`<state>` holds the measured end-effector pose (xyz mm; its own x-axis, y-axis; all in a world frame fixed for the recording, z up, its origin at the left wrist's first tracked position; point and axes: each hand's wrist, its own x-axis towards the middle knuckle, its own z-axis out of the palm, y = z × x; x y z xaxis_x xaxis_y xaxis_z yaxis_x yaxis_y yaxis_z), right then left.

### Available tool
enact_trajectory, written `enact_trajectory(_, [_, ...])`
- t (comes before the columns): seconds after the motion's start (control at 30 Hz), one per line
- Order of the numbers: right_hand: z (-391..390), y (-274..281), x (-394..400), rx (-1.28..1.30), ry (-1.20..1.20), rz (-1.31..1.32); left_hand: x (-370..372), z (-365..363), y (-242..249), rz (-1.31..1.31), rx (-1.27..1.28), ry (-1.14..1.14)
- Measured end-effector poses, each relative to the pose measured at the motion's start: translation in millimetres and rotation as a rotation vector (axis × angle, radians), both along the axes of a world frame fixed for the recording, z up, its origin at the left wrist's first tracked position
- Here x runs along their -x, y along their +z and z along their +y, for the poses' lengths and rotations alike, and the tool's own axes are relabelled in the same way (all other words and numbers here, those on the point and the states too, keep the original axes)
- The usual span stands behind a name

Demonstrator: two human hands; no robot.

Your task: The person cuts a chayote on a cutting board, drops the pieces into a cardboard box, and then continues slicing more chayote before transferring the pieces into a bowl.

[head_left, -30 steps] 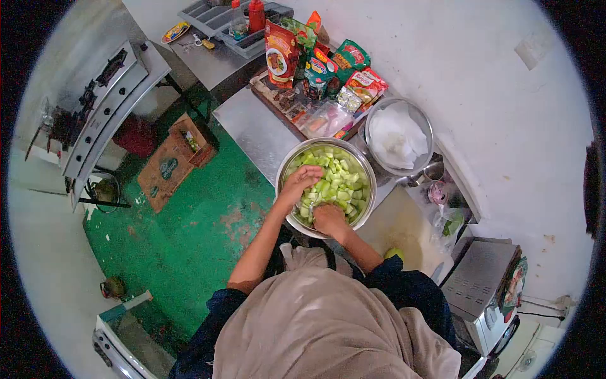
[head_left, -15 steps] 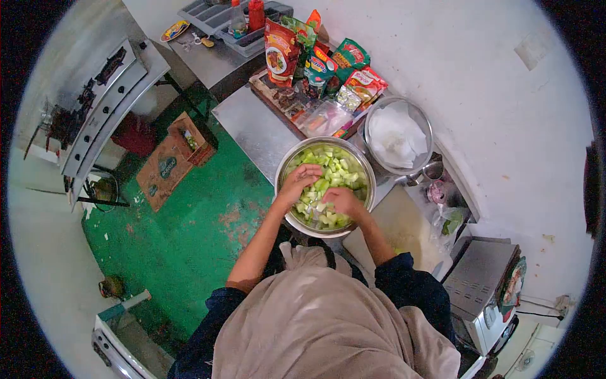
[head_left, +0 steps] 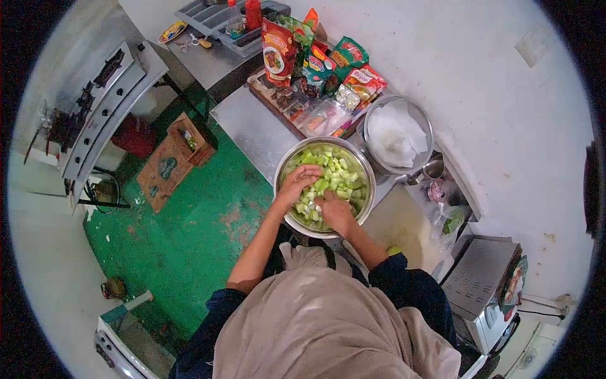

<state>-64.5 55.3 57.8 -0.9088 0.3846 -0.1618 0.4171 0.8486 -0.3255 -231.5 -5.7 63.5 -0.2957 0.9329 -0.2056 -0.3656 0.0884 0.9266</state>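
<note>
A round metal bowl (head_left: 370, 183) is in front of my body, holding many pale green vegetable chunks (head_left: 341, 178). My left hand (head_left: 298, 184) reaches over its left side, fingers stretched out and slightly bent above the chunks, with no held object visible. Lower right in the bowl, my right hand (head_left: 337, 213) has its fingers curled down among the chunks. Its fingertips are partly hidden, and whatever they hold cannot be made out. Beside the bowl on the right lies a pale cutting board (head_left: 404, 218). A small green piece (head_left: 394, 251) shows on it near my right sleeve.
Behind the bowl, a tray (head_left: 268, 104) carries several food packets (head_left: 279, 54). A clear round container (head_left: 396, 136) with white contents stands right of it. A toaster oven (head_left: 480, 275) is at the right, a stove (head_left: 104, 114) at the far left. Flattened cardboard (head_left: 165, 167) lies on the green floor.
My right hand has moved left and down, deeper into the chunks. The green piece on the cutting board has come into view beside my right sleeve. My left hand stays in nearly the same place.
</note>
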Motion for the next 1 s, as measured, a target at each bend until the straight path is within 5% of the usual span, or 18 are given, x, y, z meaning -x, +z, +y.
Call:
enact_trajectory(0.17, [0,0,9,0.026,-0.018,0.008,1,0,-2,0.000,-0.012,-0.002])
enact_trajectory(0.43, [45,-10,-5,1.207,-0.397,0.423,-1,0,-6,0.026,0.006,-0.024])
enact_trajectory(0.57, [46,32,-1,1.468,-0.535,0.545,-1,-2,3,-0.003,0.087,-0.105])
enact_trajectory(1.0, [40,22,18,1.100,-0.475,0.518,-3,-3,2,0.075,0.046,-0.067])
